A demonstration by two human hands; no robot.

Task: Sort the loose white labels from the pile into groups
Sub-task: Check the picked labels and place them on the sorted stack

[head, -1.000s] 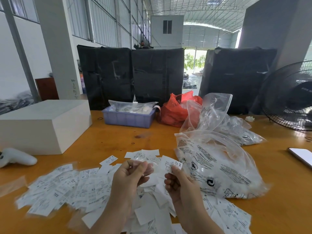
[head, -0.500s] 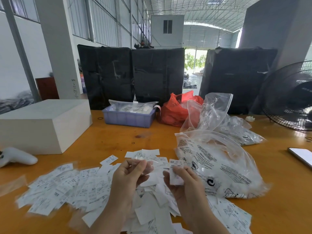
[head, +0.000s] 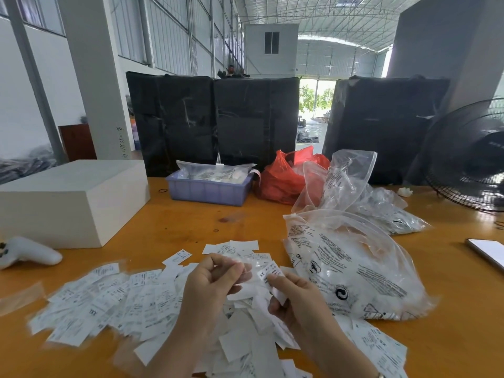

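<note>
- The left hand (head: 211, 282) hovered above the near middle of the orange wooden table (head: 169, 222), fingers curled, pinching a small white label at its fingertips; that label was blurred, so I could not read it.
- The right hand (head: 296, 298) sat just beside it, thumb and fingers pinching a white printed label marked "XS" (head: 268, 272), tilted up toward the left hand.
- Beneath both hands lay the loose pile of white paper labels (head: 141, 304), spreading across the near left of the table and under the wrists, with a few more trailing off to the near right.
- Just right of the hands stood a big clear plastic bag with black print (head: 354, 266), full and touching the edge of the pile.
- Farther back, a second crumpled clear plastic bag (head: 351, 181) leaned beside a red plastic bag (head: 283, 178).
- Left of the red one sat a blue plastic tray (head: 207, 190) holding packed bags.
- A white rectangular box (head: 73, 197) stood at the far left, and a white handheld controller (head: 27, 253) lay near it.
- A black wire-guard fan (head: 469, 156) stood at the far right; a white phone (head: 488, 252) lay nearer on that side.
</note>
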